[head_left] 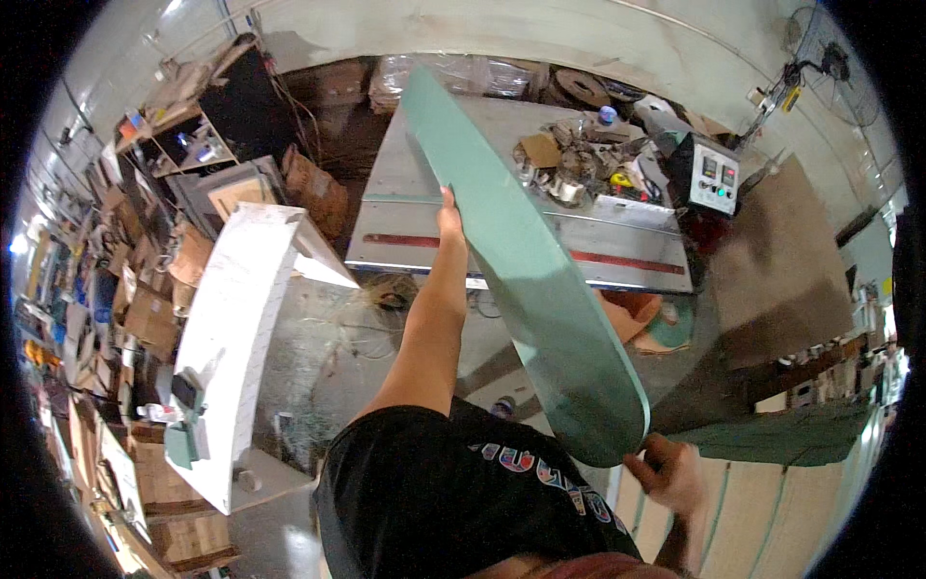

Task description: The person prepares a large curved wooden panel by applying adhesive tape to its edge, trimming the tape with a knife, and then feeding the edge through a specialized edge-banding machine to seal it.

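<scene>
A long pale-green board (pixel 521 261) with rounded ends slants across the middle, from over the far table down to my right side. My left hand (pixel 449 214), arm stretched out, grips its left edge in the upper half; the fingers behind the board are hidden. My right hand (pixel 669 475) is closed beside the board's near rounded end, thumb and fingertips bent together close to its edge. Whatever is between those fingertips is too small to make out.
Beyond the board stands a grey worktable (pixel 405 217) with a red strip, cluttered with small parts. A control box (pixel 712 179) is at its right. To my left is a white curved panel stand (pixel 227 318); green-edged panels (pixel 762 502) are stacked at right.
</scene>
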A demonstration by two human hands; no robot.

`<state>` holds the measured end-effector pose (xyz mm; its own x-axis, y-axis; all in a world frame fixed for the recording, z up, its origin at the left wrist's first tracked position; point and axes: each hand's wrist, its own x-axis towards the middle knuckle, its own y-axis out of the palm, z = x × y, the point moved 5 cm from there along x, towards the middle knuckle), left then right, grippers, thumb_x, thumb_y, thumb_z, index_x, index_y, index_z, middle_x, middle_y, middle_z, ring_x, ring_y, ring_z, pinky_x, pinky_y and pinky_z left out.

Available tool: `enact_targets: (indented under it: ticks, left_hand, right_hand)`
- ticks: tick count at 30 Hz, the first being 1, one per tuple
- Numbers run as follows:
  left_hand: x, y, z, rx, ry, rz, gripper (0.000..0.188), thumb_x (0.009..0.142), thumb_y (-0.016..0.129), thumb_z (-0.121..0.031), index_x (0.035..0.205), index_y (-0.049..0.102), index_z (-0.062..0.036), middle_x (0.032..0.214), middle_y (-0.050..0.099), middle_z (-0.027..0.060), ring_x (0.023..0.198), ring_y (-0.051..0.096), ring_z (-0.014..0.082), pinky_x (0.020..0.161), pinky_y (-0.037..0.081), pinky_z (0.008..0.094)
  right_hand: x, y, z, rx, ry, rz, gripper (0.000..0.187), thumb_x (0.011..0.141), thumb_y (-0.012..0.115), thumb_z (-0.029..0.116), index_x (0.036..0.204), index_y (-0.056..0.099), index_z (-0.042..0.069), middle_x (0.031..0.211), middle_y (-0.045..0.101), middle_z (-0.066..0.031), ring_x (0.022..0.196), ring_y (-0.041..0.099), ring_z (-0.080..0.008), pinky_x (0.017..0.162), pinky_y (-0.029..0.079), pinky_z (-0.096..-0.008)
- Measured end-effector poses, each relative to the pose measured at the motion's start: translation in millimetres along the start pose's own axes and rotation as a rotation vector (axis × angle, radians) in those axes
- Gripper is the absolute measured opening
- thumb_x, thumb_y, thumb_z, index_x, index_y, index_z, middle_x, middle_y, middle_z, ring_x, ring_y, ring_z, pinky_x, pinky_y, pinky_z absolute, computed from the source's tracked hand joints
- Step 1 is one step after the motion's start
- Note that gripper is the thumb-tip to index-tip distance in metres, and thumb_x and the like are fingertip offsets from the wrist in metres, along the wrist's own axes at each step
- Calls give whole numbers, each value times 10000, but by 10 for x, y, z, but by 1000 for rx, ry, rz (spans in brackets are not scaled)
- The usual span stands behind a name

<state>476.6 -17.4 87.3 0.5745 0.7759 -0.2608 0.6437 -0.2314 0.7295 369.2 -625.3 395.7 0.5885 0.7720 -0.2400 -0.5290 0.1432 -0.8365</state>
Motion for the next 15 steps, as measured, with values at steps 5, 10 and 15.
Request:
enact_targets:
  ticks: [5,10,15]
  left_hand:
    - [110,-31,597,-178,-54,132,898,984,525,-748,1495,522,-10,1440,612,185,1214,657,362,1056,524,497]
    - [-27,87,453,8,-133,62,931,998,514,-735,1572,402,-10,1505,556,192,1272,615,379,1048,523,544]
    - [-400,-199,591,466,12,-101,1023,1006,561,-684,1627,238,62,1589,426,291,1413,492,374,1157,400,517]
  right_hand:
    - [96,245,201,-303,-54,-14,445,835,861,334,642,589,40,511,545,-140,434,581,-323,465,444,-447]
    - [395,559,-65,-213,-191,-196,422,899,792,332,638,559,95,540,554,-120,460,576,-314,474,434,-442]
    - [1103,1499,-611,-297,-243,-204,385,947,725,418,778,642,83,632,656,-149,544,646,-358,548,501,-520]
